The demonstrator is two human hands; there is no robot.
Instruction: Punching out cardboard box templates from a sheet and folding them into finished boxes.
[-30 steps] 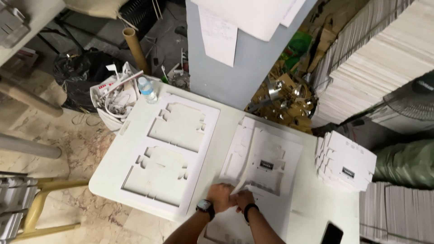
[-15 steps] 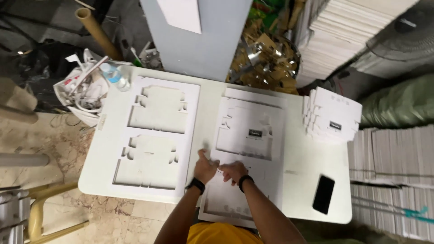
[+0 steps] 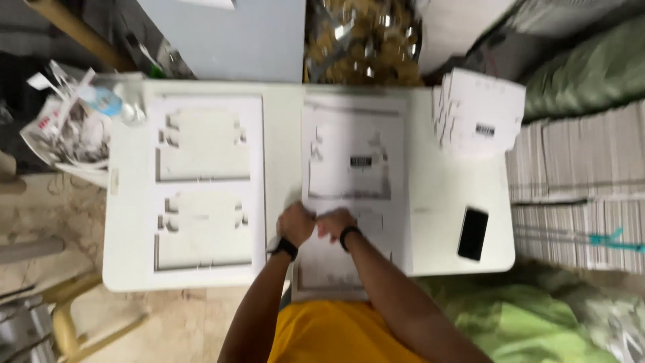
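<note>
Both my hands, left hand (image 3: 295,223) and right hand (image 3: 334,224), sit on the die-cut card sheet (image 3: 354,168) on the worktop (image 3: 443,202); fingers curled on its lower half, grip unclear through blur.

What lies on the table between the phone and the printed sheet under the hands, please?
Only bare table separates the phone from the sheet, in the head view.

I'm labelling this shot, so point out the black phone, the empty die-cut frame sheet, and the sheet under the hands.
black phone (image 3: 473,232), head view, middle of its screen.
empty frame sheet (image 3: 205,185), head view, bar between the two cut-outs.
die-cut sheet (image 3: 354,138), head view, upper blank area.
</note>
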